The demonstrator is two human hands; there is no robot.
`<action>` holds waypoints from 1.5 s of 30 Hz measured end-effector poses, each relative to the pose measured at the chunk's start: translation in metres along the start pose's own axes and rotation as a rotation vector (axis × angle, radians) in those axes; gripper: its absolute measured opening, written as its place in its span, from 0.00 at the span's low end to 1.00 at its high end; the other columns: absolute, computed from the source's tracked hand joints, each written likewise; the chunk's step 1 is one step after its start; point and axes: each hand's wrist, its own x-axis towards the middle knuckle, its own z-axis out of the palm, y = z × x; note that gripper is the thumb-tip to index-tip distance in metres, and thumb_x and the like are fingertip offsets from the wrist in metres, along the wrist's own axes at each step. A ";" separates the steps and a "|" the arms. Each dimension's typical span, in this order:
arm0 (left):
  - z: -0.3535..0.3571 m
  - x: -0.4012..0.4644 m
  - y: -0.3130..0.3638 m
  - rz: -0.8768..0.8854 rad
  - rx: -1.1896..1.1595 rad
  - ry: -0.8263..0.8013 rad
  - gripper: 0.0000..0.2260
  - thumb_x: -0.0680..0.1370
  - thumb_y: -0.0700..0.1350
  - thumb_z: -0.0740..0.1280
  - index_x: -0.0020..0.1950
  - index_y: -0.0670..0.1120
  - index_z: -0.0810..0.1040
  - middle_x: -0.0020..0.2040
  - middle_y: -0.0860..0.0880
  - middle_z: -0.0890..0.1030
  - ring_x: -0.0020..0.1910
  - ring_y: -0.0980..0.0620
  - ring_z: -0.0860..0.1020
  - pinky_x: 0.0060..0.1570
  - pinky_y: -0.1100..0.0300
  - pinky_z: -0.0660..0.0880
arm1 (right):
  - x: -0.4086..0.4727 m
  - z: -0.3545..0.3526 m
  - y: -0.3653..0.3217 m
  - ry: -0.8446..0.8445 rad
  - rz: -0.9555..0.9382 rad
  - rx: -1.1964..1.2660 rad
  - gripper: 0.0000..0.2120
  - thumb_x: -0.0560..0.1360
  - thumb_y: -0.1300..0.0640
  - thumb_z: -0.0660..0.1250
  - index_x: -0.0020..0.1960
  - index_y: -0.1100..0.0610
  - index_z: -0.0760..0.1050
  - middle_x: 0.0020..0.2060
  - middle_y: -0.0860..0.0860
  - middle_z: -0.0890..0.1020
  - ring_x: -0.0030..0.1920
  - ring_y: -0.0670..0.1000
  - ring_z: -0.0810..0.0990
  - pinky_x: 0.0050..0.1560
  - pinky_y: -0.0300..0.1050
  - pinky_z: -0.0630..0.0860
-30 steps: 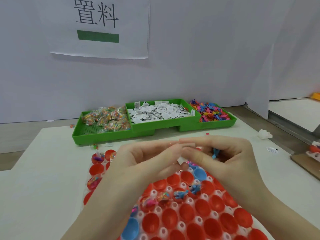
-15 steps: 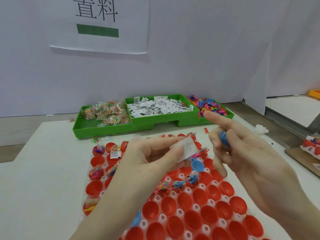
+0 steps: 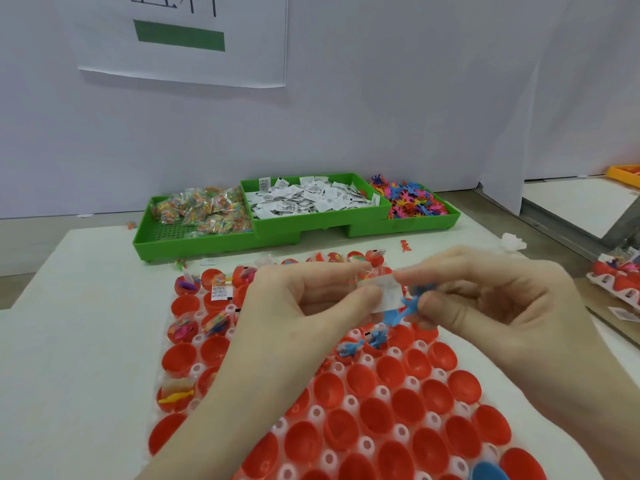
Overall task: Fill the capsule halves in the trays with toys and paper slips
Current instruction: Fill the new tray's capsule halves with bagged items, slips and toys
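Here the left hand (image 3: 304,306) and the right hand (image 3: 485,306) meet above the middle of the clear tray (image 3: 349,403), fingertips almost touching. The left hand pinches a white paper slip (image 3: 389,296) between thumb and forefinger, its other fingers curled under. The right hand's forefinger reaches across to the slip's top edge, while its thumb and curled fingers clamp a small blue toy (image 3: 407,304) that hangs just below and to the right of the slip, touching it.

Beneath the hands the tray holds rows of red capsule halves (image 3: 360,379), open side up. Those in the near rows hold nothing visible; several at the far left carry coloured toys and printed slips, and two just below the hands hold blue figures (image 3: 349,348). One blue capsule half (image 3: 490,472) sits at the near edge.

On the far side of the table (image 3: 86,323) stand three green bins (image 3: 277,233) side by side: the left one heaped with clear packets of coloured pieces (image 3: 204,211), the middle one with white printed slips (image 3: 308,199), the right one with loose bright toy figures (image 3: 412,200). A stray red figure (image 3: 404,244) lies on the table between the bins and the tray. A white sheet with a green bar (image 3: 180,38) hangs on the wall behind.
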 end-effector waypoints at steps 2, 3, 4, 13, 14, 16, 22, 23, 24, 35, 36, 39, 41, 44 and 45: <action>0.001 -0.001 0.002 -0.015 -0.028 -0.044 0.09 0.67 0.34 0.72 0.44 0.45 0.83 0.36 0.50 0.85 0.35 0.55 0.83 0.34 0.69 0.77 | 0.000 0.003 0.002 0.068 0.024 0.047 0.15 0.59 0.60 0.71 0.44 0.47 0.81 0.32 0.48 0.83 0.33 0.44 0.82 0.36 0.31 0.76; 0.000 -0.001 0.003 -0.027 -0.059 -0.076 0.09 0.67 0.34 0.71 0.45 0.44 0.83 0.37 0.49 0.85 0.35 0.54 0.83 0.33 0.70 0.76 | 0.000 0.005 0.003 0.102 0.033 0.058 0.16 0.58 0.58 0.69 0.44 0.46 0.81 0.32 0.47 0.83 0.34 0.43 0.82 0.36 0.30 0.76; 0.000 -0.002 0.003 -0.041 -0.099 -0.104 0.10 0.66 0.35 0.71 0.45 0.43 0.83 0.37 0.48 0.85 0.35 0.53 0.83 0.32 0.70 0.76 | 0.000 0.006 0.005 0.132 0.036 0.052 0.16 0.58 0.57 0.69 0.44 0.45 0.80 0.32 0.46 0.83 0.34 0.43 0.82 0.37 0.30 0.76; 0.001 0.000 -0.001 -0.093 -0.233 -0.125 0.12 0.61 0.42 0.69 0.43 0.48 0.83 0.37 0.46 0.85 0.38 0.54 0.84 0.35 0.68 0.78 | 0.005 0.009 0.003 0.129 0.098 0.066 0.15 0.55 0.50 0.70 0.42 0.47 0.82 0.35 0.47 0.85 0.35 0.46 0.83 0.37 0.34 0.78; 0.002 0.000 -0.002 -0.100 -0.235 -0.113 0.12 0.62 0.42 0.69 0.43 0.50 0.83 0.37 0.47 0.85 0.38 0.55 0.83 0.35 0.68 0.78 | 0.007 0.007 0.003 0.105 0.125 0.108 0.15 0.54 0.50 0.71 0.42 0.49 0.82 0.36 0.48 0.85 0.35 0.47 0.83 0.37 0.34 0.78; 0.005 0.002 -0.004 -0.112 -0.229 -0.100 0.11 0.62 0.44 0.69 0.43 0.50 0.84 0.39 0.47 0.85 0.40 0.56 0.83 0.38 0.67 0.78 | 0.010 0.001 0.004 0.078 0.159 0.170 0.15 0.54 0.53 0.71 0.41 0.53 0.83 0.36 0.50 0.85 0.36 0.48 0.84 0.36 0.35 0.78; 0.019 0.021 -0.015 -0.056 0.036 -0.066 0.07 0.72 0.40 0.70 0.49 0.46 0.84 0.35 0.47 0.83 0.31 0.62 0.77 0.33 0.72 0.72 | 0.018 -0.013 0.021 0.147 0.191 0.106 0.11 0.59 0.60 0.71 0.42 0.53 0.81 0.35 0.48 0.85 0.35 0.45 0.84 0.33 0.32 0.76; 0.021 0.026 -0.020 -0.021 0.152 -0.058 0.07 0.72 0.41 0.70 0.49 0.46 0.84 0.35 0.50 0.84 0.32 0.62 0.78 0.34 0.72 0.73 | 0.019 -0.016 0.029 0.141 0.232 0.087 0.11 0.61 0.62 0.72 0.43 0.55 0.81 0.34 0.48 0.85 0.34 0.45 0.83 0.33 0.32 0.76; 0.022 0.031 -0.026 0.008 0.276 -0.047 0.08 0.73 0.43 0.71 0.50 0.45 0.84 0.36 0.52 0.83 0.35 0.61 0.79 0.36 0.71 0.74 | 0.020 -0.018 0.038 0.126 0.282 0.062 0.11 0.63 0.66 0.72 0.43 0.56 0.81 0.32 0.48 0.84 0.32 0.44 0.82 0.32 0.32 0.76; 0.014 0.023 -0.078 0.281 1.229 -0.262 0.17 0.77 0.59 0.58 0.62 0.56 0.74 0.59 0.59 0.75 0.62 0.57 0.67 0.56 0.61 0.57 | 0.006 -0.020 0.097 -0.021 0.337 -0.512 0.12 0.68 0.65 0.72 0.35 0.48 0.77 0.33 0.46 0.80 0.29 0.42 0.76 0.34 0.28 0.72; 0.015 0.022 -0.079 0.292 1.242 -0.267 0.17 0.78 0.59 0.57 0.63 0.56 0.74 0.60 0.59 0.75 0.62 0.57 0.66 0.57 0.61 0.56 | 0.005 -0.020 0.098 -0.058 0.318 -0.551 0.11 0.68 0.64 0.72 0.36 0.48 0.78 0.33 0.44 0.80 0.29 0.43 0.76 0.34 0.28 0.72; 0.015 0.021 -0.083 0.334 1.284 -0.275 0.18 0.79 0.58 0.56 0.65 0.56 0.72 0.60 0.58 0.76 0.61 0.57 0.67 0.57 0.61 0.57 | 0.004 -0.019 0.097 -0.184 0.251 -0.684 0.06 0.69 0.63 0.71 0.40 0.53 0.83 0.34 0.47 0.81 0.33 0.46 0.77 0.36 0.30 0.72; 0.015 0.021 -0.083 0.338 1.303 -0.277 0.17 0.79 0.57 0.55 0.66 0.56 0.72 0.60 0.58 0.76 0.61 0.56 0.67 0.56 0.61 0.57 | 0.007 -0.019 0.096 -0.278 0.222 -0.754 0.07 0.69 0.64 0.70 0.43 0.54 0.84 0.38 0.49 0.84 0.35 0.44 0.76 0.38 0.27 0.70; 0.015 0.020 -0.083 0.347 1.297 -0.261 0.17 0.79 0.58 0.55 0.65 0.58 0.72 0.61 0.59 0.74 0.62 0.58 0.66 0.57 0.62 0.55 | 0.017 -0.014 0.094 -0.393 0.227 -0.874 0.10 0.70 0.64 0.69 0.47 0.52 0.84 0.42 0.49 0.84 0.38 0.45 0.75 0.41 0.30 0.68; 0.014 0.019 -0.081 0.360 1.277 -0.244 0.17 0.78 0.58 0.56 0.63 0.58 0.74 0.60 0.60 0.74 0.61 0.58 0.67 0.57 0.62 0.55 | 0.021 -0.013 0.093 -0.428 0.241 -0.900 0.12 0.71 0.65 0.68 0.48 0.52 0.83 0.43 0.49 0.84 0.40 0.45 0.77 0.43 0.32 0.71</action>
